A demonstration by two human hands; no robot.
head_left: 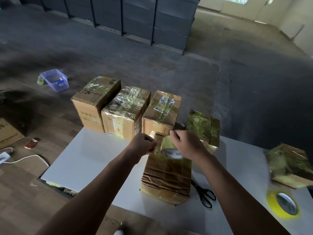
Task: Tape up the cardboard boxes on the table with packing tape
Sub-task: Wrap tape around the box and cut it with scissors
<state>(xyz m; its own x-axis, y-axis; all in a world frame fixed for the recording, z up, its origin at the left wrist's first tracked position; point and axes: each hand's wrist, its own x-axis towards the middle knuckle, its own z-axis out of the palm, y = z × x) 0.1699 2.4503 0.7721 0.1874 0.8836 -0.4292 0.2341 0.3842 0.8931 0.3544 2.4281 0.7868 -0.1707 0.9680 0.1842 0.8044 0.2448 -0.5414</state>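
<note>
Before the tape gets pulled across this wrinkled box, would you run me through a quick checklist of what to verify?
1. Tape roll resting on the wrinkled box: ok.
2. Right hand holding the roll: ok.
3. Left hand pinching the free tape end: ok.
4. Tape end stuck to the box: cannot tell.
5. Scissors near the box for the cut: ok.
6. Spare roll on the table: ok.

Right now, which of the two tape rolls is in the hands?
The tape roll on the middle box, held by both hands. The other roll lies untouched at the table's near right.
</note>
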